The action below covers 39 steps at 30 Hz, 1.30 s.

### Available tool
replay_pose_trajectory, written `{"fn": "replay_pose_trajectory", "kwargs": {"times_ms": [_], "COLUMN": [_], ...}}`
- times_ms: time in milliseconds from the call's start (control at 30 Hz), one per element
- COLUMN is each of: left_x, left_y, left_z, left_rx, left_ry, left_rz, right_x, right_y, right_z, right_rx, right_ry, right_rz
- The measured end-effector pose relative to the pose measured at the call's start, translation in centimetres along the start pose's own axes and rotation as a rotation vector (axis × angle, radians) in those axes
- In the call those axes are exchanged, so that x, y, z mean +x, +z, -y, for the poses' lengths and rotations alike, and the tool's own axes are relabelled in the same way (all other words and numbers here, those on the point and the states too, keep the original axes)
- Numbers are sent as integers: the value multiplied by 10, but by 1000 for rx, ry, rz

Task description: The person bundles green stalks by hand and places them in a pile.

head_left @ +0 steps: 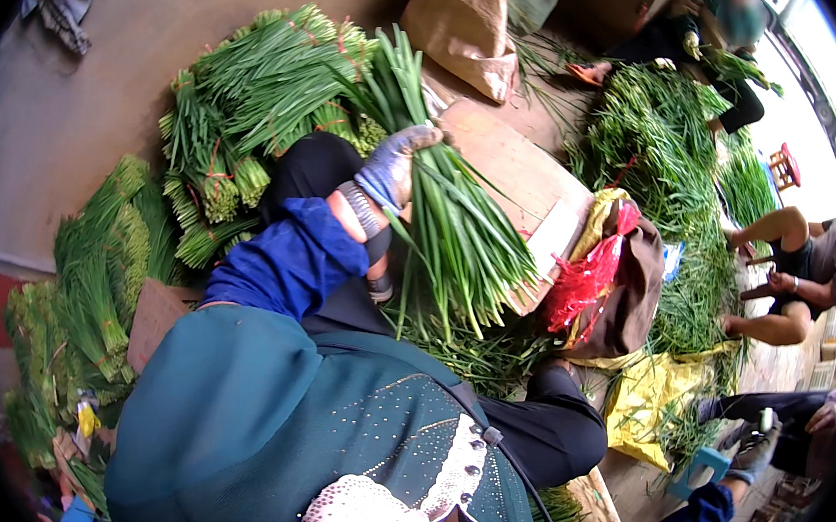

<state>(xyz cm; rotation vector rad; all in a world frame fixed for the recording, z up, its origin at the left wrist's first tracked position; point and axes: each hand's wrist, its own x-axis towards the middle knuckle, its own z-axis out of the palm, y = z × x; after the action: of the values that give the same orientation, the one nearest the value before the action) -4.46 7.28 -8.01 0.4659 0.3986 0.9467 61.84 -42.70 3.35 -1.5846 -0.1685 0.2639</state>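
Note:
My left hand (pixel 393 166), in a blue and grey glove, is closed round a loose bunch of chives (pixel 460 235). The bunch is held aslant over a flat board (pixel 507 150), its long leaves fanning toward the lower right. Out at the lower right is my right hand (pixel 754 457) in a greyish glove, the blue-sleeved arm stretched sideways. A small white thing (pixel 767 421) shows at its fingers; whether they grip it is too small to tell. Beside the board, a tuft of red plastic strips (pixel 591 276) hangs over a dark brown cloth (pixel 630 304).
Bundles of chives tied with red bands (pixel 253 97) are piled at the far left, and more bundles (pixel 105 263) lie nearer. A long heap of loose chives (pixel 646 152) runs along the right, beside a yellow sack (pixel 649 406). A blue stool (pixel 701 472) and other people sit at right.

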Motion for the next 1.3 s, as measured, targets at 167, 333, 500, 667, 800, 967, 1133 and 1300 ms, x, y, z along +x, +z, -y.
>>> {"fn": "replay_pose_trajectory", "kwargs": {"times_ms": [167,333,500,667,800,967,1133,1300], "left_x": [-5,-21,-51,-40,-37,-29,-48,-46], "left_y": [9,24,43,28,-5,-13,21,25], "left_z": [8,11,-25,-37,-44,-33,-62,-69], "left_rx": [-43,59,-20,56,26,-5,-14,-81], "left_ry": [-22,45,106,338,235,243,468,396], "left_rz": [-7,11,112,178,165,24,85,81], "right_x": [-121,-198,-232,-228,-307,-376,-424,-420], "right_y": [127,265,363,420,457,466,427,405], "right_z": [-62,-89,-84,-103,-70,-15,7,0], "right_rx": [-349,-316,-115,-271,49,224,365,361], "right_ry": [235,243,133,-220,-26,67,16,24], "right_rz": [513,780,934,821,892,941,1004,930]}}
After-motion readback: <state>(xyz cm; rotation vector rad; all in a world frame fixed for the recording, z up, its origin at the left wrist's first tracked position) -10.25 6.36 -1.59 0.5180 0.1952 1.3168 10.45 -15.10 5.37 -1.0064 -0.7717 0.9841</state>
